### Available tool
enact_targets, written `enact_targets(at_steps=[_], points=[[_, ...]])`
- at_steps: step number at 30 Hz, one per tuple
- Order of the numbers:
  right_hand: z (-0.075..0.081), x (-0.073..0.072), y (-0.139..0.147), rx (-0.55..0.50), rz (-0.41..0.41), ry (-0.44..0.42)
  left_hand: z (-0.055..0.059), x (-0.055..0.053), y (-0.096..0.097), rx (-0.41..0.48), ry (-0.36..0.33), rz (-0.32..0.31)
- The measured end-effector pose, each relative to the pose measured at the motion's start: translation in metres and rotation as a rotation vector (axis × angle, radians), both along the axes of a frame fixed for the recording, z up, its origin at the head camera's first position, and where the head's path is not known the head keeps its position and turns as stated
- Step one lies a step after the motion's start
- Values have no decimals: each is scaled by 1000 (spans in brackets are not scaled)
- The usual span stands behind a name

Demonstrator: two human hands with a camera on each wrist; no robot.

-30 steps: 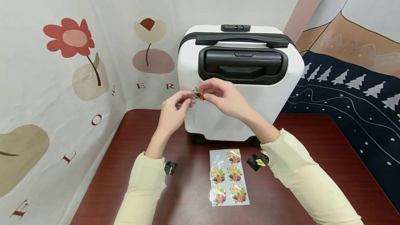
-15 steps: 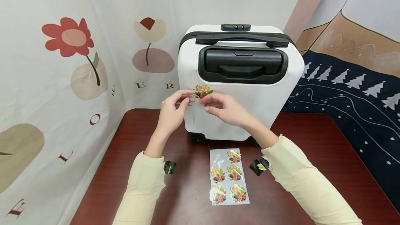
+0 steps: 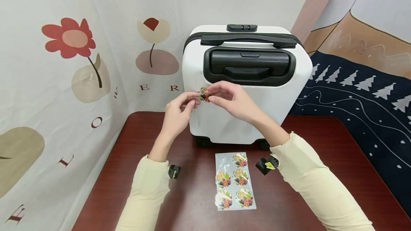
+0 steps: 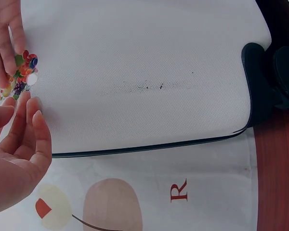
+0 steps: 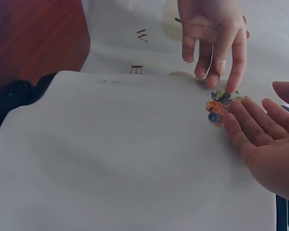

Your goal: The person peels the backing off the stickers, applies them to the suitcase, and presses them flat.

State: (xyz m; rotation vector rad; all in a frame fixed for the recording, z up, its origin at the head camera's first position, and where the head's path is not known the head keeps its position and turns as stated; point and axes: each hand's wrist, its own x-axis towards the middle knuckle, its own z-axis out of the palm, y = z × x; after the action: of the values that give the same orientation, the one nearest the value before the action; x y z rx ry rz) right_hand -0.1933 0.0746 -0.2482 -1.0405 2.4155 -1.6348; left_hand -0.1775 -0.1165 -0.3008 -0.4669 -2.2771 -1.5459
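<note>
A fruit-print sticker (image 3: 204, 95) lies against the white front of an upright suitcase (image 3: 231, 117), below the left end of its black handle recess. My right hand (image 3: 236, 102) reaches across it, fairly straight fingers (image 5: 253, 122) lying over part of the print and the thumb held apart. At the sticker's left edge rest the fingertips of my left hand (image 3: 180, 111), its thumb away from the sticker. In the left wrist view the colourful sticker (image 4: 25, 72) shows between both hands. Part of it is hidden under the right fingers.
On the dark red table (image 3: 289, 195) in front of the suitcase lies a sticker sheet (image 3: 232, 156) with several similar fruit stickers. Black wheels (image 3: 203, 142) stand under the suitcase. Printed cloth (image 3: 154, 99) hangs behind and beside the table.
My right hand slid down, uncovering more of the sticker, then moved back up over it. The left hand stays at the sticker's edge.
</note>
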Motion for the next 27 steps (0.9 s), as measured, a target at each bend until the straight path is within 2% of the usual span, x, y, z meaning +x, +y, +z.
enact_targets(at_steps=[4,13,16,23,27], points=[[-2,-1,3,21,-3,-29,1,1,1,-2,0,3],[-13,-1,9,152,5,-62,2,2,2,-12,-2,11],[-9,0,9,132,6,-45,2,2,2,-10,-9,9],[6,2,11,-5,3,-17,2,3,2,-27,-20,17],[7,3,14,10,-13,-46,1,4,3,-39,-37,19]])
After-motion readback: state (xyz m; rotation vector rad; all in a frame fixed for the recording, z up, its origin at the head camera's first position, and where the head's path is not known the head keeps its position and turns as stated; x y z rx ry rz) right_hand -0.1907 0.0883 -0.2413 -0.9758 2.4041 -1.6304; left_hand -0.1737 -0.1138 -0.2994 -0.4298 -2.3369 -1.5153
